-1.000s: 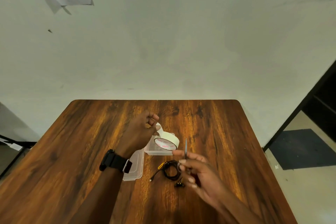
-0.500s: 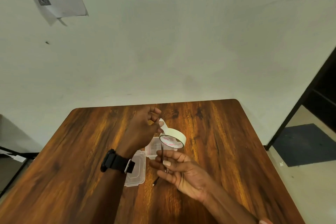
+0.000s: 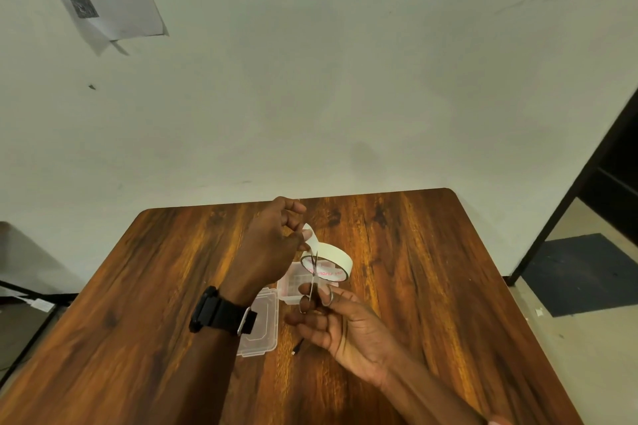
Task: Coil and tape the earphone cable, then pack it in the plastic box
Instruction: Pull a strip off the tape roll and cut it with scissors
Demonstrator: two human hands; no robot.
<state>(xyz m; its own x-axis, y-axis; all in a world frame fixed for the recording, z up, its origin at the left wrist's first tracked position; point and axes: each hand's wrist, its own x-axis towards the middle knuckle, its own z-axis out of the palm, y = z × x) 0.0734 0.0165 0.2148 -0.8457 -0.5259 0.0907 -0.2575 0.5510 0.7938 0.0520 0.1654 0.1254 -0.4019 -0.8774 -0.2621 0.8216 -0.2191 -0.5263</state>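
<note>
My left hand (image 3: 272, 248) pinches the loose end of a white tape strip (image 3: 310, 235), and the tape roll (image 3: 336, 260) hangs from that strip above the table. My right hand (image 3: 340, 321) holds small scissors (image 3: 312, 281), blades pointing up at the strip just below my left fingers. The clear plastic box (image 3: 288, 288) sits on the table under the roll, its lid (image 3: 262, 328) lying beside it to the left. Only the plug end of the black earphone cable (image 3: 297, 348) shows; my right hand hides the rest.
The wooden table (image 3: 431, 286) stands against a pale wall. A black watch is on my left wrist. A dark doorway and floor mat lie to the right, beyond the table edge.
My right hand has risen from beside the cable and brought the scissors up to the tape strip. My left hand has lifted the strip slightly. The view has tilted up a little.
</note>
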